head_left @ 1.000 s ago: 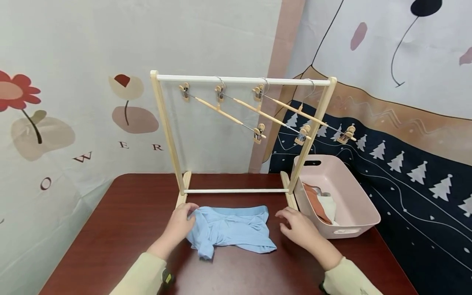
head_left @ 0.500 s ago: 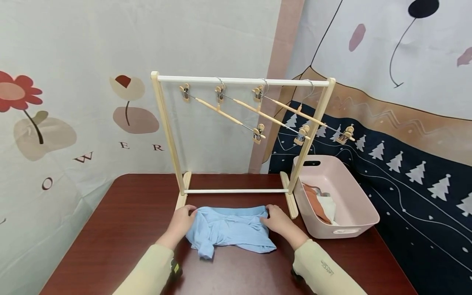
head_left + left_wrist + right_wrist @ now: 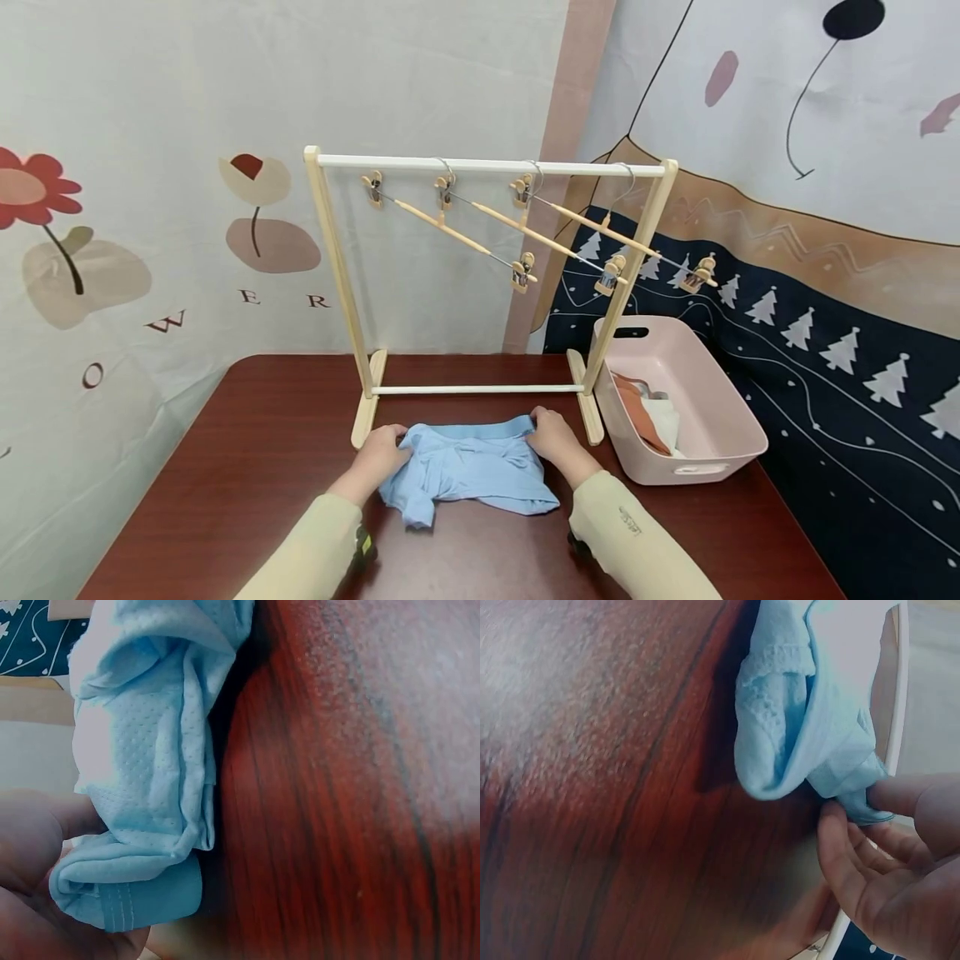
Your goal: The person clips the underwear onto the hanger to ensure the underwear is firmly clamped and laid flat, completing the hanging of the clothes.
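Note:
A pair of light blue shorts (image 3: 476, 462) lies crumpled on the dark red wooden table, its straight waistband toward the rack. My left hand (image 3: 381, 454) pinches the waistband's left corner. In the left wrist view, the fabric's folded, stitched edge (image 3: 150, 900) sits between that thumb and the fingers. At the opposite corner my right hand (image 3: 557, 435) pinches the band between thumb and fingertips, which shows up close in the right wrist view, where the cloth (image 3: 817, 705) bunches above the fingers (image 3: 840, 855).
Behind the shorts stands a wooden rack (image 3: 480, 389) with white bars. Three clip hangers (image 3: 442, 221) hang from its top bar. To the right, a pink bin (image 3: 712, 417) holds orange and white cloth (image 3: 645, 417). Patterned fabric (image 3: 150, 250) covers the wall behind.
My right hand has moved left from beside the shorts onto the waistband's right corner and taken hold of it. My left hand has shifted slightly right at the left corner.

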The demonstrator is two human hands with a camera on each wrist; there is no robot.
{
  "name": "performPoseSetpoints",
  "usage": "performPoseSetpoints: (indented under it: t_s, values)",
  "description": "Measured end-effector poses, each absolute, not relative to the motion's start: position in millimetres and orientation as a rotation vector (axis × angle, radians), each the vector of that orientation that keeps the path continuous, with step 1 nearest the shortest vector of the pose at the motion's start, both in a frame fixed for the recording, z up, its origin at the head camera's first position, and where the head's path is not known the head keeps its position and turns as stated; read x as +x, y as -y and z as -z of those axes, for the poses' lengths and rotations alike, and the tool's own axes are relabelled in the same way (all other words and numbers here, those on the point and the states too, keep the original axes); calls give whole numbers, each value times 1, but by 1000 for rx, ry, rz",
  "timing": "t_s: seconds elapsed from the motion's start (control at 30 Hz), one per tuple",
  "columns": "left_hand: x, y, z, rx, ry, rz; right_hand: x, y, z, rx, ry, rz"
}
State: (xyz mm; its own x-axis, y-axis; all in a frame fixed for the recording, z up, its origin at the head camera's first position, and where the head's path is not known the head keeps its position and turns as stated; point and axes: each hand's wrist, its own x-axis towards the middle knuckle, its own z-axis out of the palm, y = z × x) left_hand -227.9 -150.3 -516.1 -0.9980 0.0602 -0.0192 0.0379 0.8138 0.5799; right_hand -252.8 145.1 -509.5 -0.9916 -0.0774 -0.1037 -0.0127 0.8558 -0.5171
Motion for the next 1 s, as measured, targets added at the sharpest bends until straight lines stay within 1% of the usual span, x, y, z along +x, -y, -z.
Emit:
performPoseSetpoints:
  t_s: [0.13,0.37,0.57,0.77,0.9,1.0]
  values:
    - [-228,152,517,141,-2980,-1010,-253,-147,507,-96,-2910,880]
    - [-227,159,508,156,-2883,-1190,-254,-160,503,-140,-2838,1163]
    - [-226,169,492,323,-2856,-1243,-254,-177,489,-302,-2879,1184]
    - [-224,180,472,502,-2916,-1128,-250,-199,472,-508,-2951,1134]
    - [-225,186,464,533,-3051,-954,-248,-214,465,-632,-2982,1068]
    - [-227,190,459,545,-3157,-846,-245,-221,459,-664,-2943,1067]
